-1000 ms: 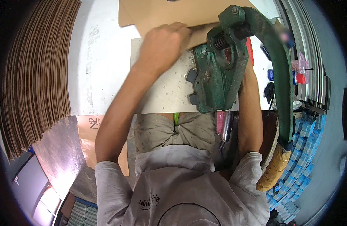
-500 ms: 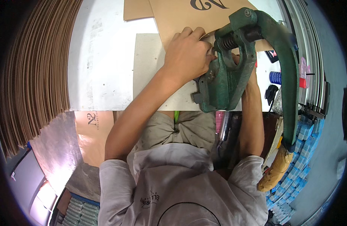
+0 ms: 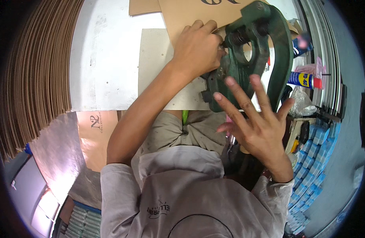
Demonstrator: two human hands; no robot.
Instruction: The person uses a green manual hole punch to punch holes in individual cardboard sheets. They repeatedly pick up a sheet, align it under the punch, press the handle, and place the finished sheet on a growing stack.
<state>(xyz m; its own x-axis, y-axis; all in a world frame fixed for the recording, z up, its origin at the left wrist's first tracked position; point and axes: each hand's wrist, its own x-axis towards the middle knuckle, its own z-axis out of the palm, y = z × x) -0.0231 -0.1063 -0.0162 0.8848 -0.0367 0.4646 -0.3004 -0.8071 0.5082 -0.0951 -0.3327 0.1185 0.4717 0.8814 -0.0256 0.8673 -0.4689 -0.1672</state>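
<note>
A flat brown paper bag (image 3: 180,18) with dark print lies at the far side of the white table. My left hand (image 3: 199,47) is curled over its near edge, fingers bent and thumb against the green hand press (image 3: 239,67). What the fingertips pinch is partly hidden by the hand and the press. My right hand (image 3: 258,129) is raised in front of the press, fingers spread, holding nothing. Behind it, the press's curved lever (image 3: 283,47) arcs down the right side; its lower end is out of sight behind my fingers.
A grey board (image 3: 152,67) lies under my left forearm on the white table (image 3: 105,51). Tall layered brown paper (image 3: 39,71) stands at left. A blue-and-yellow spray can (image 3: 301,79) with a red cap and a clear plastic bag (image 3: 302,102) are at right. Blue-wrapped bundles (image 3: 313,166) sit below.
My right hand has come out from behind the press toward me and spread its fingers. The lever has shifted, and its tan-wrapped grip is no longer visible. My left hand stays in place.
</note>
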